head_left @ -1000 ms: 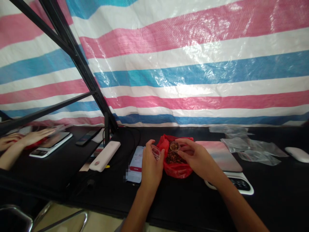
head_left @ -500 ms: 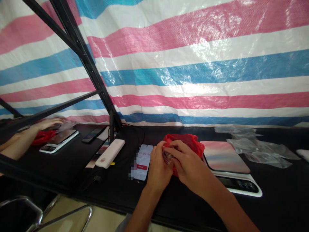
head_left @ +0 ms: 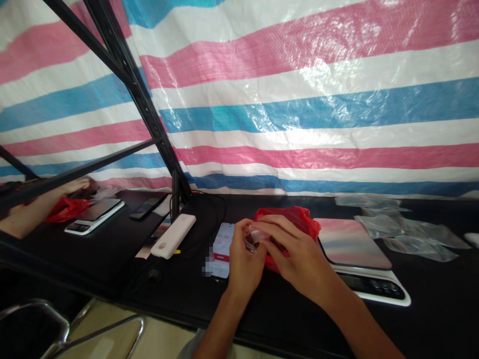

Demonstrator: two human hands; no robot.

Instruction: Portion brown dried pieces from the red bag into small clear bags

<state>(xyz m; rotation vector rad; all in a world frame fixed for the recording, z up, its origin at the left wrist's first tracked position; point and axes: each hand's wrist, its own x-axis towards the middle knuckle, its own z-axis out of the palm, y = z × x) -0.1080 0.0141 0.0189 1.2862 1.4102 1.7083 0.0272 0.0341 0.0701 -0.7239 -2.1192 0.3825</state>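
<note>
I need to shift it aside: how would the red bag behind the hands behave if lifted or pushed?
Probably floppy: the red bag is thin, crumpled film slumped on the black table, so it should sag when lifted. Pushed, it would likelier bunch than roll. Weight is unclear: the left hand and right hand, pinching a small clear bag, hide its contents.

Scales point(head_left: 352, 244) point(head_left: 93, 215), phones point(head_left: 221, 247) point(head_left: 146, 207), red bags point(head_left: 305, 222) point(head_left: 65, 209): two each

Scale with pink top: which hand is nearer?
Right. The right hand is just left of the scale, over the red bag; the left hand is farther left, by the phone. Both pinch a clear bag.
</note>
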